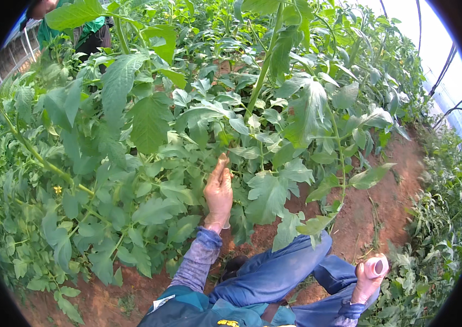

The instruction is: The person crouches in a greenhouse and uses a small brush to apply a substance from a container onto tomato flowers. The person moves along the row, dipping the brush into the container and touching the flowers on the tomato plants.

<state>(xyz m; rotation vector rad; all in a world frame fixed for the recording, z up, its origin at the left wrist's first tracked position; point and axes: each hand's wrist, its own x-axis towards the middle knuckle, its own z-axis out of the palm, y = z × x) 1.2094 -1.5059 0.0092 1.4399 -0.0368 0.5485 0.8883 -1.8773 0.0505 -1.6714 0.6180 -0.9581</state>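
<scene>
My left hand [218,196] reaches into the foliage of a tomato plant [267,192], its fingertips among the leaves near the lower stem. Leaves crowd around those fingertips, so whether they pinch anything is unclear. Low on the right, beside my bent knee, my right hand [365,284] is wrapped around a small pinkish-white container [377,266]. The container's round dark opening faces up. A thick green stem [265,65] rises beyond my left hand, and a leafy side shoot [339,151] hangs to its right.
Dense tomato plants fill the left and far side, some with yellow flowers [57,189]. Reddish bare soil [394,163] runs along the right, bordered by more greenery [443,229]. A person in green [87,32] is at the upper left. Greenhouse film [443,53] shows upper right.
</scene>
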